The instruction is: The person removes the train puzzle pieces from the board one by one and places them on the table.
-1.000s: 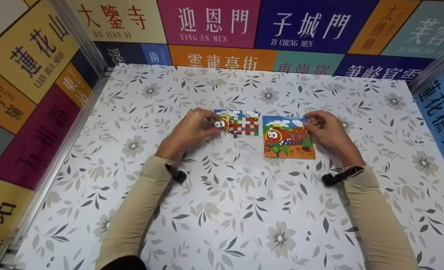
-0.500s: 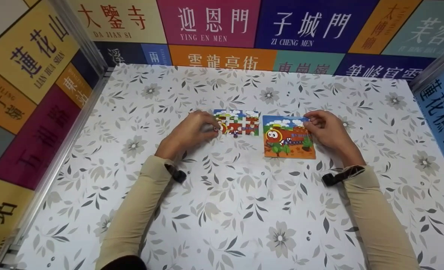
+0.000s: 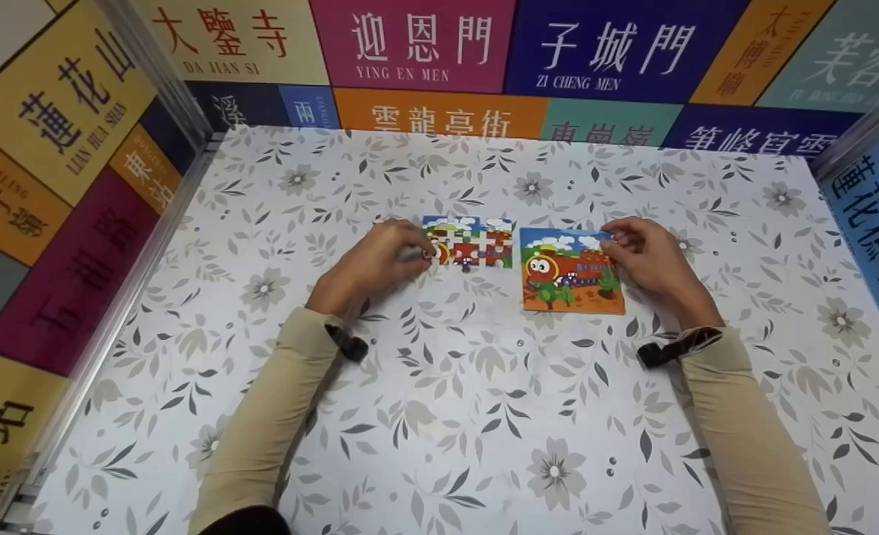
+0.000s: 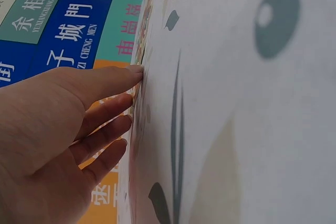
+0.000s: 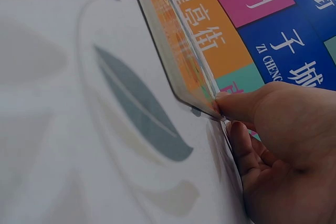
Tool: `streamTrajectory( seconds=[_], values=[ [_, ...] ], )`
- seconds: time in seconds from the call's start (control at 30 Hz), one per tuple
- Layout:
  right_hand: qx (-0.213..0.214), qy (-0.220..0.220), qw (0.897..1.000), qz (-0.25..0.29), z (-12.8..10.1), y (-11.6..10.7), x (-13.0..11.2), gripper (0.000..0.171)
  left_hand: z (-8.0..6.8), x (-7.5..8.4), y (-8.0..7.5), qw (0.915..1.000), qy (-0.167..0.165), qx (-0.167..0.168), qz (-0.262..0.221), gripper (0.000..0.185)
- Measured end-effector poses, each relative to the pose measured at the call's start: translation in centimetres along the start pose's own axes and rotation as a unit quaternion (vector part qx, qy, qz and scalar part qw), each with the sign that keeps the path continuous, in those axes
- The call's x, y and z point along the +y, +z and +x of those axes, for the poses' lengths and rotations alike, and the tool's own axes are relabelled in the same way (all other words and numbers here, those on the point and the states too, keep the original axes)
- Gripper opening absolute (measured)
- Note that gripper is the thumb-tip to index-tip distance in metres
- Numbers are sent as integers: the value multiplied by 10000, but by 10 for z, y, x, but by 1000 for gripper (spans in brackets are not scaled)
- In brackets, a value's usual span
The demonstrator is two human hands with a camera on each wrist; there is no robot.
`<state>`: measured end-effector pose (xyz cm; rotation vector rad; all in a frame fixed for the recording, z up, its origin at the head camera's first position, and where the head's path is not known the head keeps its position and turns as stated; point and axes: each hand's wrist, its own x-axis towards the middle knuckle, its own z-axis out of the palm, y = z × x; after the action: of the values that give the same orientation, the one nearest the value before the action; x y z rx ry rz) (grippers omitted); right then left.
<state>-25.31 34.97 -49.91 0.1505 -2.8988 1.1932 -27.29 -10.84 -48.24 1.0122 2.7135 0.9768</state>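
Note:
My left hand (image 3: 383,253) is at the left edge of a partly assembled jigsaw puzzle (image 3: 484,239) showing a cartoon train. Its thumb and index finger pinch a puzzle piece (image 3: 428,255), mostly covered by the fingertips. In the left wrist view, the left hand (image 4: 79,124) reaches down to the table surface, but the piece cannot be made out there. My right hand (image 3: 651,256) holds the upper right corner of a square picture card (image 3: 569,275) with the same train. The right wrist view has the right thumb (image 5: 241,106) on the card's corner, other fingers bent beside it.
A floral-patterned sheet covers the table (image 3: 439,401). Upright panels with coloured name signs (image 3: 424,44) border the back and both sides. A dark camera strap (image 3: 350,345) sits on each wrist.
My left fingers have closed in on the puzzle's left edge. The train's face, visible between them a second ago, is now mostly covered. My right hand and the card stay nearly still.

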Motion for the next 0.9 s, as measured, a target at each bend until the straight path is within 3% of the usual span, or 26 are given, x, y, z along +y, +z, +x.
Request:
streamTrajectory(
  seconds=[0.6, 0.9],
  values=[
    [20, -26, 10000, 25, -1, 0, 1, 35, 0, 7, 0, 10000, -44, -35, 47, 20],
    [7, 151, 9999, -83, 0, 0, 2, 36, 7, 23, 5, 9991, 412, 85, -31, 19]
  ],
)
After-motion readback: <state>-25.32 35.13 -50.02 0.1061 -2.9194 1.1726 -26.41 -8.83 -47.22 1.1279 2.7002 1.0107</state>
